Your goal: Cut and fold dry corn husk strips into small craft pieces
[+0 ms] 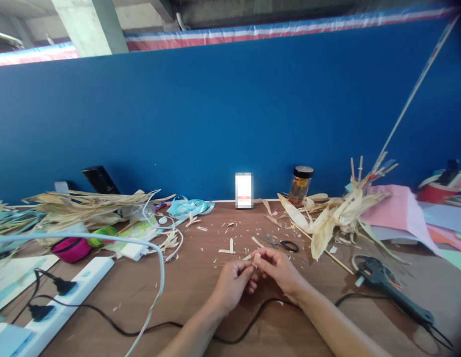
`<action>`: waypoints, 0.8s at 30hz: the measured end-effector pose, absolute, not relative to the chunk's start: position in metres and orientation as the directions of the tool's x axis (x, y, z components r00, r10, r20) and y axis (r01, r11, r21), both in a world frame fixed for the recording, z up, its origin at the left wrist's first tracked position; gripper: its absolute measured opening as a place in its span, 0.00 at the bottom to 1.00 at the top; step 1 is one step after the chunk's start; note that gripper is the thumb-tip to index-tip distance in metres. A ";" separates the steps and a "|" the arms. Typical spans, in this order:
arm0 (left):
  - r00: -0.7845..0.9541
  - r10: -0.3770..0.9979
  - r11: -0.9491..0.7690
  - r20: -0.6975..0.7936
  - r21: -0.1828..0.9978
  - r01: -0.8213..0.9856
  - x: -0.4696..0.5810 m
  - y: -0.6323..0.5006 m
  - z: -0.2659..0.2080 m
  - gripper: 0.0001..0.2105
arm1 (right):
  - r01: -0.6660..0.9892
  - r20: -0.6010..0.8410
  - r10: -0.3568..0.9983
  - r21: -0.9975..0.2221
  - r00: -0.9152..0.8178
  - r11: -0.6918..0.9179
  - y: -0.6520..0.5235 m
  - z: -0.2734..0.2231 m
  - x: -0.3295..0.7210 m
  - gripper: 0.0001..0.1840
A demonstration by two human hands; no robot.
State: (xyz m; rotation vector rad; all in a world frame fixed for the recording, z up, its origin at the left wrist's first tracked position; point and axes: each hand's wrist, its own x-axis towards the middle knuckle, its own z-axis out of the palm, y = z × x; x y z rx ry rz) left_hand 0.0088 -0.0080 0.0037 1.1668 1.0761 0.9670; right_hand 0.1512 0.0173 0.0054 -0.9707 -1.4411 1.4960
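Note:
My left hand (pixel 234 283) and my right hand (pixel 278 267) meet over the front middle of the table, fingertips pinched together. Between them is a small pale strip of corn husk (pixel 257 258), gripped by both hands. Just beyond my right hand lies a pair of scissors (pixel 288 245) with dark handles. Cut husk pieces (pixel 231 245) rest on the wood a little past my left hand, among many small scraps. My fingers partly hide the strip's lower end.
A glue gun (pixel 394 287) and dried corn husks (pixel 336 220) lie right, near a jar (pixel 301 186). Left are a power strip (pixel 72 292), a white cable (pixel 161 277), blue ribbon (pixel 191 207) and more husks (pixel 85 206). A black cord (pixel 249 332) crosses below my hands. Behind rises a blue partition (pixel 215 114).

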 end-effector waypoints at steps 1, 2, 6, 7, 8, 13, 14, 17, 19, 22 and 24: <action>0.223 0.965 0.147 -0.138 0.989 -0.028 0.009 -0.008 0.005 0.15 | -0.062 0.017 0.930 -0.998 -0.368 -0.007 0.017 0.006 0.151 0.16; 0.220 0.965 0.150 -0.141 0.988 -0.024 0.009 -0.008 0.006 0.15 | -0.070 0.021 0.929 -0.998 -0.369 -0.005 0.017 0.006 0.151 0.16; 0.201 0.967 0.162 -0.156 0.987 -0.018 0.009 -0.008 0.006 0.16 | -0.076 0.045 0.932 -0.997 -0.360 0.019 0.017 0.007 0.150 0.16; 0.198 0.968 0.161 -0.154 0.987 -0.018 0.009 -0.008 0.006 0.16 | -0.074 0.048 0.933 -0.997 -0.357 0.022 0.017 0.007 0.149 0.16; 0.197 0.969 0.156 -0.150 0.988 -0.016 0.009 -0.008 0.005 0.16 | -0.074 0.047 0.933 -0.997 -0.357 0.022 0.017 0.006 0.149 0.15; 0.156 0.986 0.039 -0.056 0.993 0.109 0.007 -0.008 0.004 0.15 | -0.090 0.035 0.933 -0.996 -0.359 0.003 0.018 0.002 0.149 0.15; 0.137 0.990 -0.002 -0.021 0.986 0.166 0.007 -0.009 0.005 0.14 | -0.084 0.036 0.935 -0.996 -0.353 0.006 0.019 0.000 0.149 0.15; 0.106 0.988 -0.148 0.116 0.915 0.376 0.007 -0.013 0.008 0.12 | -0.036 0.029 0.941 -0.999 -0.336 0.018 0.019 -0.003 0.149 0.14; 0.119 0.971 -0.239 0.207 0.845 0.478 0.007 -0.015 0.010 0.12 | -0.002 0.016 0.944 -1.000 -0.329 0.016 0.019 -0.003 0.149 0.13; 0.147 0.953 -0.301 0.263 0.796 0.525 0.006 -0.016 0.013 0.12 | 0.009 0.011 0.947 -1.000 -0.321 0.014 0.017 -0.001 0.149 0.13; 0.149 0.955 -0.297 0.257 0.800 0.521 0.006 -0.016 0.013 0.12 | -0.009 0.019 0.946 -1.000 -0.323 0.017 0.017 0.001 0.148 0.12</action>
